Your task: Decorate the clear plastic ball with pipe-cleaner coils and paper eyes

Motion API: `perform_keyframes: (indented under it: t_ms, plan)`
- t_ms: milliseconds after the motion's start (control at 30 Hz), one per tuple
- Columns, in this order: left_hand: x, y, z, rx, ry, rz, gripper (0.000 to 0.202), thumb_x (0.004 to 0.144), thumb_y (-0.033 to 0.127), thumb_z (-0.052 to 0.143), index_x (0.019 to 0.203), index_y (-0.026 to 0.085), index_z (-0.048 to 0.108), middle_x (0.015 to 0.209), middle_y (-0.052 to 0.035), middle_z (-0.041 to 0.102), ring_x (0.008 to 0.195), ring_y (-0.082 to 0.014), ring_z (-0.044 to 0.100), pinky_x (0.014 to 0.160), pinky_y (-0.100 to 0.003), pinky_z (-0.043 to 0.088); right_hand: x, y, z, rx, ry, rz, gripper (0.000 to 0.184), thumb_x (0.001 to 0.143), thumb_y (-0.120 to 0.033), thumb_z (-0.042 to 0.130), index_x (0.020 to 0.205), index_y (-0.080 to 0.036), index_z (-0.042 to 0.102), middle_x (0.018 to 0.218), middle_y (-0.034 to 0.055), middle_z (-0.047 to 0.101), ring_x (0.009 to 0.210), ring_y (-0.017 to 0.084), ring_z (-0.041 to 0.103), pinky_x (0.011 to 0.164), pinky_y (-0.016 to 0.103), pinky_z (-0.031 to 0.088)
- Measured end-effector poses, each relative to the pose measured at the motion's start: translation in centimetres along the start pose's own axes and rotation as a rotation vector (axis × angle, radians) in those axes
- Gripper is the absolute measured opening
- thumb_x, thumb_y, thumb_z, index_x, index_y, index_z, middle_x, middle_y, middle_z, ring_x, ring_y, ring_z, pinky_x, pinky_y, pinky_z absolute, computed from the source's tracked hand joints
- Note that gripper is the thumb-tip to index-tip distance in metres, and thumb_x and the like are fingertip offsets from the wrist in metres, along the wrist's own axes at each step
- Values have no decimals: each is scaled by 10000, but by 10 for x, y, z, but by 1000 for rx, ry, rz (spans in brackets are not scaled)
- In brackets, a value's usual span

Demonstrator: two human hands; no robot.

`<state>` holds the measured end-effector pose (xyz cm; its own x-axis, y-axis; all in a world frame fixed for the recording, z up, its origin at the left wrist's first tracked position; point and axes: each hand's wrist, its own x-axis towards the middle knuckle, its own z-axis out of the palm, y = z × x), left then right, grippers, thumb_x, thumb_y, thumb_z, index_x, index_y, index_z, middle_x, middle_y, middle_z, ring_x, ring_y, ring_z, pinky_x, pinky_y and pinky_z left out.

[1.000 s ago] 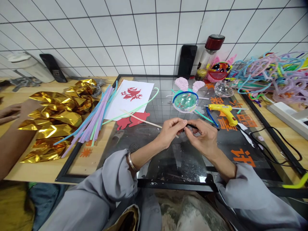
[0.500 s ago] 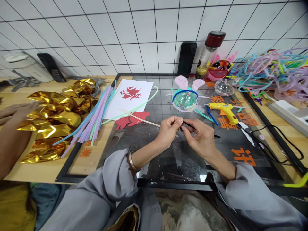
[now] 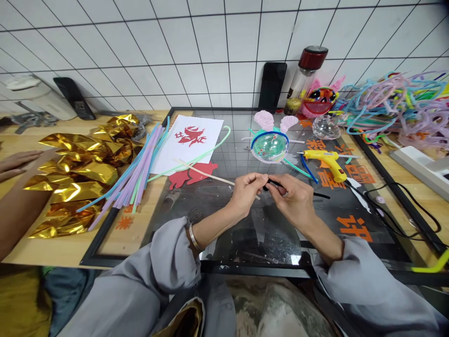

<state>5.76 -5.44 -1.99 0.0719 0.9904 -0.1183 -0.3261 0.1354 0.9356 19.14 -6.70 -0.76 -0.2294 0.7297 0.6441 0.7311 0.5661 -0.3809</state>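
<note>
At six o'clock from the eared ornament (image 3: 270, 147), the left hand (image 3: 245, 191) and right hand (image 3: 296, 196) pinched a black pipe cleaner (image 3: 275, 183); bending its end seemed under way, the next turn calling for a steady left grip.

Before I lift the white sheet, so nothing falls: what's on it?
A red design; a green pipe cleaner and a cream one overlap the sheet; a red cutout seemingly too. Anything underneath is hidden.

I count my two hands (image 3: 245, 193) (image 3: 295, 194), one glue gun (image 3: 335, 168), one white sheet (image 3: 171, 152), two pink ears (image 3: 264, 120) (image 3: 289, 123); along the desk's (image 3: 66, 250) back edge, two phone-shaped black slabs (image 3: 74, 98) (image 3: 271, 86), one red-lidded bottle (image 3: 313, 59).
</note>
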Motion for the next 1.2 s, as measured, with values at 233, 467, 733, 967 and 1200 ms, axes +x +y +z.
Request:
perform_keyframes:
  t_ms: [233, 467, 733, 967, 1200]
  plan:
    - [1, -4, -4, 125, -28, 77, 412, 804, 476, 591, 563, 151, 512, 531, 28, 427, 524, -74, 386, 512, -217, 300, 0, 0, 0, -41, 38, -54, 121, 837, -221, 589, 868, -156, 687, 661, 20, 666, 501, 108, 539, 544, 238, 415]
    - [2, -6, -7, 242, -46, 108, 444, 846, 536, 503, 623, 152, 508, 568, 23, 466, 539, -84, 434, 523, -214, 336, 0, 5, 0, -43, 36, -44, 156, 840, -275, 588, 872, -153, 681, 653, 14, 664, 505, 105, 540, 558, 233, 428]
    - [4, 4, -10, 389, -84, 170, 333, 849, 449, 532, 710, 148, 567, 600, 35, 467, 561, -79, 423, 539, -205, 337, 1, 8, 0, 11, 30, -32, 155, 823, -270, 605, 877, -147, 681, 652, 12, 660, 493, 104, 523, 549, 237, 427]
    - [6, 9, -11, 432, -85, 152, 321, 816, 430, 568, 696, 134, 601, 605, 29, 489, 559, -76, 392, 529, -206, 316, 1, 10, -1, -23, 4, -56, 162, 848, -282, 589, 864, -153, 685, 584, -8, 604, 495, 107, 500, 555, 246, 397]
    - [8, 15, -13, 383, -196, 123, 285, 791, 408, 611, 722, 132, 636, 635, 18, 539, 589, -79, 440, 570, -214, 340, 3, 19, -8, 20, -38, -93, 169, 855, -286, 597, 905, -149, 681, 642, 10, 635, 519, 114, 514, 582, 261, 411]
